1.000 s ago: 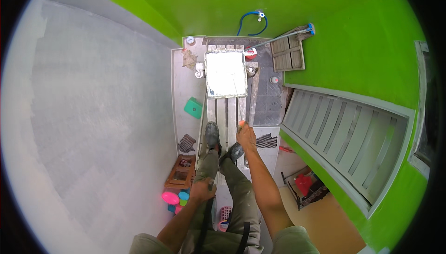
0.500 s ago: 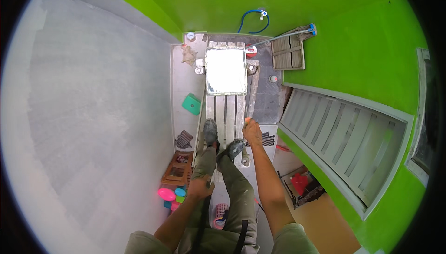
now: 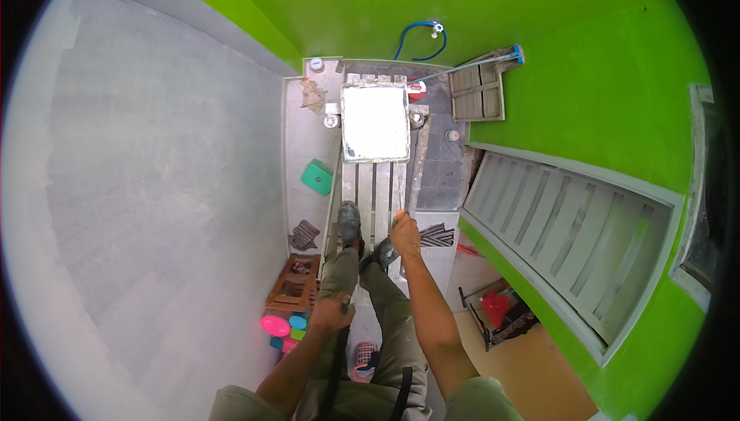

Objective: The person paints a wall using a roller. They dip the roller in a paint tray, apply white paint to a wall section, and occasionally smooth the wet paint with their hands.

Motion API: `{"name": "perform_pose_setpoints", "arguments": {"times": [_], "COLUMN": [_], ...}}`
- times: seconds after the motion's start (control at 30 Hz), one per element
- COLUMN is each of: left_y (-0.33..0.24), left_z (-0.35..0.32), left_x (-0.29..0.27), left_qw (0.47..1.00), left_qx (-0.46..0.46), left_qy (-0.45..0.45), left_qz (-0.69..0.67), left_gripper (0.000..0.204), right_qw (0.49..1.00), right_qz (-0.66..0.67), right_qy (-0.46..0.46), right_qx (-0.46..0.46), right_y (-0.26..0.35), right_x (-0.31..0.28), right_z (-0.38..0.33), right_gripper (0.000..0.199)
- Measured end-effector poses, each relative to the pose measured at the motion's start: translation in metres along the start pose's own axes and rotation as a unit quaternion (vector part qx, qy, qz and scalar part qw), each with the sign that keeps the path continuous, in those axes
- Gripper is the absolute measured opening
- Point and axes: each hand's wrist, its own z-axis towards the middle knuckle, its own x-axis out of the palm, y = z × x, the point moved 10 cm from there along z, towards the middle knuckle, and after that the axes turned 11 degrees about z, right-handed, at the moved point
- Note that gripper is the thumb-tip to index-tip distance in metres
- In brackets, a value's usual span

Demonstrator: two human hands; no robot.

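Note:
My right hand (image 3: 404, 234) is closed around a thin, light-coloured rod (image 3: 400, 186) that reaches toward a square container (image 3: 375, 123). Bright white material fills this container, its rim looks smeared, and it rests on the far end of a slatted wooden platform (image 3: 381, 182). Near my left knee, my left hand (image 3: 331, 313) is closed, with a small dark handle-like end (image 3: 346, 301) showing beside the fingers; the rest of that thing is hidden. My dark shoes (image 3: 349, 223) are on the slats between the hands.
A plaster-grey wall (image 3: 154, 190) rises at left, a green wall (image 3: 586, 59) at right. A pole (image 3: 470, 60) leans by a slatted wooden piece (image 3: 478, 91). Below lie a green box (image 3: 317, 177), striped cloths (image 3: 437, 235), a wooden rack (image 3: 294, 281) and a pink basket (image 3: 366, 354).
My right hand has moved slightly left and toward me, bringing the thin rod over the slats. The left hand stays near the knee. The view has shifted slightly.

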Motion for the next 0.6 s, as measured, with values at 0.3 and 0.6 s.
{"name": "perform_pose_setpoints", "arguments": {"times": [0.3,0.6], "left_y": [0.013,-0.001], "left_z": [-0.005,-0.004], "left_x": [-0.002,0.001], "left_qw": [1.0,1.0], "left_qx": [-0.013,0.005], "left_qy": [-0.016,-0.014], "left_qz": [0.023,0.018], "left_gripper": [0.045,0.041], "right_qw": [0.999,1.0], "right_qz": [0.01,0.015], "right_qy": [0.041,0.003], "right_qx": [0.008,0.01], "right_y": [0.022,0.003], "right_x": [-0.002,0.013], "right_z": [-0.059,-0.004], "right_gripper": [0.028,0.03]}}
